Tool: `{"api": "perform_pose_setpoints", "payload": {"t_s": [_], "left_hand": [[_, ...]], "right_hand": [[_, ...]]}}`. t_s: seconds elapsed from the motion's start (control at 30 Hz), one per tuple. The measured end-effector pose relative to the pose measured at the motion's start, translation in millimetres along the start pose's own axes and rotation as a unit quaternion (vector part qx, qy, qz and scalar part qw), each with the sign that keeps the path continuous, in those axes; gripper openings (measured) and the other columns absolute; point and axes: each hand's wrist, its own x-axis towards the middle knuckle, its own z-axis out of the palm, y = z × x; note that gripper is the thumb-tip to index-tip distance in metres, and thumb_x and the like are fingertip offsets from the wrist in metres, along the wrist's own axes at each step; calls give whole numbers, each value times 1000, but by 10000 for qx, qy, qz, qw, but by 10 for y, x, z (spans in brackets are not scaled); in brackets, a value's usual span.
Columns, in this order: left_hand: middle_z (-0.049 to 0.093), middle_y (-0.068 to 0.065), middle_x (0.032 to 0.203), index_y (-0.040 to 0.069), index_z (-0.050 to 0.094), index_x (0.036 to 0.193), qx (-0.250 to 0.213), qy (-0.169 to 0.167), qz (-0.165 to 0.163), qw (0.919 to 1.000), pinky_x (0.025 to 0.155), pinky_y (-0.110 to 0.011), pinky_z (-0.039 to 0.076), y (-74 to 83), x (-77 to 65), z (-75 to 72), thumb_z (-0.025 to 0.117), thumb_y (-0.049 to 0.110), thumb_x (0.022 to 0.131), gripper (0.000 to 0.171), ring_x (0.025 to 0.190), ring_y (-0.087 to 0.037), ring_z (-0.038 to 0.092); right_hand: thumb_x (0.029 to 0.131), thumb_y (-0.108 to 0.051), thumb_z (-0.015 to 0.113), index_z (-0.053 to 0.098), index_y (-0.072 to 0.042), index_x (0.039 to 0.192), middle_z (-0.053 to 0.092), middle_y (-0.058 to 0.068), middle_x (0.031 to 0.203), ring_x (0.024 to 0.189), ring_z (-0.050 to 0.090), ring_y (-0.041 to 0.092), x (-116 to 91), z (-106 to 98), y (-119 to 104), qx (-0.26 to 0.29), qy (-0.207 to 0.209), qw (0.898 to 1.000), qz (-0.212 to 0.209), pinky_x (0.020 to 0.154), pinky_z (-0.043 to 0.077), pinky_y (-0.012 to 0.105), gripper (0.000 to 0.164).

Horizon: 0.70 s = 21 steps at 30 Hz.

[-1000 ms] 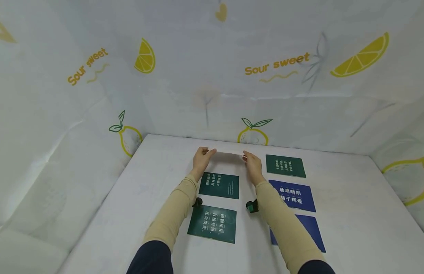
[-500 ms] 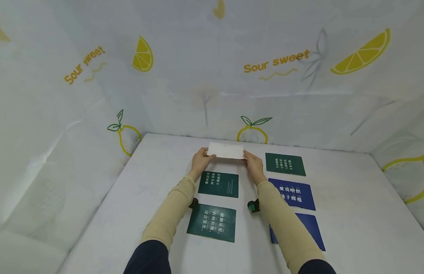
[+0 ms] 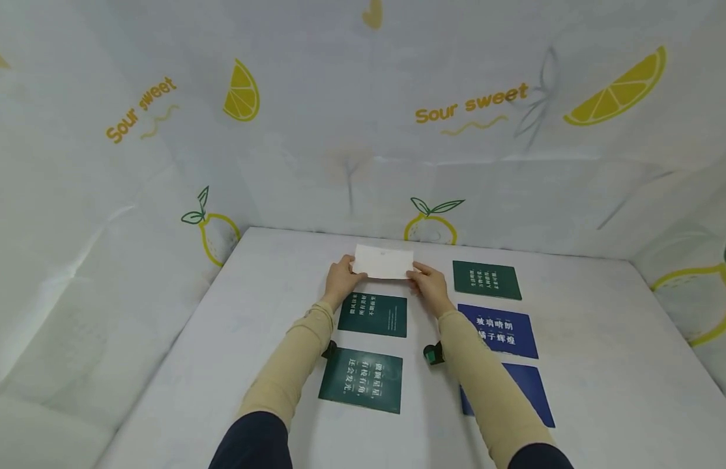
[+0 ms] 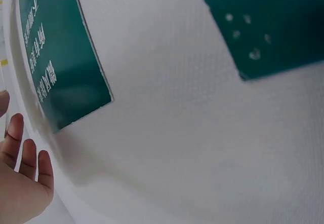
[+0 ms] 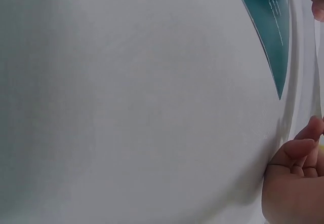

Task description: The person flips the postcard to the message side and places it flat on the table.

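Observation:
Near the far edge of the table, a white card (image 3: pixel 383 262) faces up between my hands in the head view. My left hand (image 3: pixel 341 280) pinches its left edge, and my right hand (image 3: pixel 430 286) pinches the right one. Just in front of it lies a green card (image 3: pixel 373 315) with white writing; another green card (image 3: pixel 360 380) lies closer to me. In the left wrist view the left hand (image 4: pixel 23 178) shows at the lower left, beside a green card (image 4: pixel 66 57). The right wrist view has the right hand (image 5: pixel 298 178) at the lower right, thumb against the fingers.
A right-hand column holds a green card (image 3: pixel 487 280), a blue card (image 3: pixel 504 331) and a second blue card (image 3: pixel 533 391), the last partly behind my right sleeve. Behind the white table (image 3: pixel 269 286) rises a curtain (image 3: pixel 316 143) printed with lemons.
The white card, seen nearly edge-on a second ago, has tilted so its white face shows, and it has come slightly nearer to me. Both hands keep their hold.

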Motion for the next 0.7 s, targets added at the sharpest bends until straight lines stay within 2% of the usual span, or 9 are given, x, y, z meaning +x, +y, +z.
{"api": "perform_pose_setpoints", "payload": {"t_s": [0.07,0.17,0.47,0.57,0.7], "left_hand": [[65,-16,102,2,51,126,181,-22,-76,9998,84,-40,48,10,-14,-5,68,24,84,51,96,-29,58],[67,-16,106,3,53,124,401,-87,-167,9990,88,-41,49,28,-37,-11,67,23,83,48,99,-29,61],[65,-18,115,1,56,119,863,-161,-171,9960,92,-47,46,16,-50,20,69,25,82,47,106,-34,61],[65,-18,116,1,57,118,960,-197,-205,9950,92,-49,44,6,-46,32,70,26,81,46,106,-35,60],[65,-18,114,1,58,114,1013,-148,-269,9944,90,-48,43,9,-13,38,70,25,80,43,104,-35,60]], "right_hand": [[88,-20,61,46,-6,137,56,-5,72,65,51,7,-4,2,3,-358,-99,9992,-129,61,44,19,52],[87,-22,62,45,-5,137,53,-2,76,67,50,10,-11,7,11,-848,-207,9958,-290,62,41,20,55],[87,-22,61,45,-1,136,55,2,78,72,51,12,-2,12,69,-1471,-289,9877,-442,67,41,22,56],[87,-21,61,44,1,136,58,8,89,83,52,17,-8,20,74,-1713,-320,9835,-493,78,44,28,56],[87,-20,60,43,3,136,57,19,117,104,47,25,-3,30,43,-1880,-354,9797,-591,100,41,42,57]]}}
